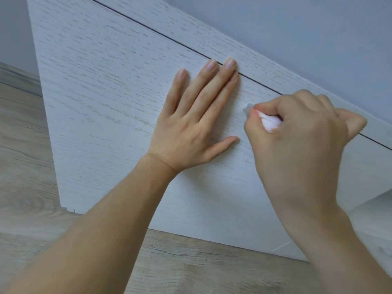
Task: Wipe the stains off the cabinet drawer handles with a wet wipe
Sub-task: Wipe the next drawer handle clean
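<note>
A pale wood-grain cabinet drawer front (110, 98) fills the view, tilted. My left hand (197, 122) lies flat on it with fingers straight, fingertips at the dark gap above the drawer. My right hand (301, 132) is curled round a bunched white wet wipe (270, 122) and presses it against a small round knob handle (248, 107), of which only the left edge shows. The rest of the knob is hidden by the fingers and the wipe.
A thin dark seam (161, 33) separates this drawer from the panel above. Grey-brown wood-look floor (25, 166) runs left and below the cabinet. A pale wall (318, 28) lies at the upper right.
</note>
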`<state>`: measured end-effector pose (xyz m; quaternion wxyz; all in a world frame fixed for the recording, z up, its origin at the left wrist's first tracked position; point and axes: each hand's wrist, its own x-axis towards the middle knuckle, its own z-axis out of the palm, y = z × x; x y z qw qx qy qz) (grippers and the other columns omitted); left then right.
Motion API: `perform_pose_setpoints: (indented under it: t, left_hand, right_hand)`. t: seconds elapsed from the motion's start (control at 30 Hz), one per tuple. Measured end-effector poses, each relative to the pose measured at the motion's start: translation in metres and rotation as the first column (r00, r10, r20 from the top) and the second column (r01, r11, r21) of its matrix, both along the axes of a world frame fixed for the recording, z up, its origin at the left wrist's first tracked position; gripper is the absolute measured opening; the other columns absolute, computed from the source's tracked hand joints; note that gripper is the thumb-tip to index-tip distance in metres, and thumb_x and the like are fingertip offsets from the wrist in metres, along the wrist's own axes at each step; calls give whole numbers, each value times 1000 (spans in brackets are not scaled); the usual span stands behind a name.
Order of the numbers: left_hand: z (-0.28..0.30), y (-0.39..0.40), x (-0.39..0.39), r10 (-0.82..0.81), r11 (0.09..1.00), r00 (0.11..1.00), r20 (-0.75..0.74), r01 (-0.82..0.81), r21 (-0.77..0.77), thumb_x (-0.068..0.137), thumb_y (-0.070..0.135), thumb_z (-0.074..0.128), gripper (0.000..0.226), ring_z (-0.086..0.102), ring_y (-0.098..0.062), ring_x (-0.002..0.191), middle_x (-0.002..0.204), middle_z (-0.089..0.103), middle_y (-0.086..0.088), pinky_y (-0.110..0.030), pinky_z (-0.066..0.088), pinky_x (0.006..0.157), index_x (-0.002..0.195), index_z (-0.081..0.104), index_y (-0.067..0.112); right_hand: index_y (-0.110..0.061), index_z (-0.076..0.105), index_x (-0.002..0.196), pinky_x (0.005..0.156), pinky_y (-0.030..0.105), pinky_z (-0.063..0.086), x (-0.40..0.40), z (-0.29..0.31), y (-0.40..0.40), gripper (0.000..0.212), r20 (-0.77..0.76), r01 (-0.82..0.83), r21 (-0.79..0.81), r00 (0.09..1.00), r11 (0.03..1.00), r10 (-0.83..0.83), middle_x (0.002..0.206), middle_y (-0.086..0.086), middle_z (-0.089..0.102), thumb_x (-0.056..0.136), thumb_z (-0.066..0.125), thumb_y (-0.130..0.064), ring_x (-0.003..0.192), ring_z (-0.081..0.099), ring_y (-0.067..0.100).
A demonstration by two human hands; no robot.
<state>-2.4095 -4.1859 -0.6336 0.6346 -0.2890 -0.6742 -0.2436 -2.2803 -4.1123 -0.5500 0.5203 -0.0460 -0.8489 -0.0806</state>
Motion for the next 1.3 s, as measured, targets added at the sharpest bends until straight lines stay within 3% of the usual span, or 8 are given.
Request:
perform_pose_setpoints:
  t: [0.1,0.17,0.27,0.53,0.77,0.93,1.1,1.3]
  left_hand:
    - [0,1,2,-1,1000,1000,14,1,-2,86,58,54,81,28,-26,141,149,38,-11,-41,9,119,144,37,3]
    - [0,1,2,2,1000,1000,18,-2,-1,86,58,53,81,28,-26,141,149,39,-11,-41,8,119,144,37,3]
    - [0,2,2,-2,1000,1000,12,2,7,86,56,53,79,28,-26,141,148,39,-10,-42,10,119,143,38,3]
    - [0,0,2,-5,1000,1000,9,5,-9,88,58,52,82,27,-28,140,148,37,-13,-43,9,117,145,33,2]
    - [1,-1,5,4,1000,999,36,-3,-26,87,58,54,84,27,-30,140,148,37,-14,-45,9,117,145,31,2]
    - [1,1,6,12,1000,1000,26,-12,-5,90,52,49,74,29,-29,140,148,38,-14,-44,11,117,143,36,2]
    - [3,-4,7,8,999,999,48,-6,-47,89,58,52,83,25,-31,140,149,35,-16,-43,6,117,145,31,1]
    - [4,-5,12,31,997,996,80,-25,-71,88,57,55,84,21,-32,140,149,31,-17,-43,3,117,143,34,-3]
  right_hand:
    - [-20,70,74,71,26,12,2,3,5,13,-24,-32,-110,999,993,29,67,-4,59,83,68,-28,71,55,23]
    - [-23,72,78,74,30,17,-2,0,5,12,-82,-44,-141,996,989,33,69,-4,62,85,66,-32,72,56,21]
    - [-23,72,85,82,33,23,-14,-9,0,11,-149,-72,-116,987,991,54,73,-3,65,85,65,-32,74,57,22]
    - [-26,74,88,82,37,27,-11,-28,22,13,-256,-119,116,956,986,146,79,-14,70,92,64,-32,75,63,16]
    - [-23,74,84,83,38,25,0,-24,32,11,-303,-146,48,941,988,153,73,-13,69,90,67,-30,75,63,18]
    - [-25,73,82,84,36,27,-21,-28,8,8,-272,-141,28,952,990,143,75,-10,68,87,67,-26,77,63,18]
    - [-27,74,90,85,38,27,-13,-34,33,14,-283,-186,74,938,980,200,87,-17,72,93,62,-32,78,66,10]
    - [-23,73,92,85,42,27,7,-41,75,11,-312,-143,41,938,989,149,94,-13,72,92,63,-28,84,65,13]
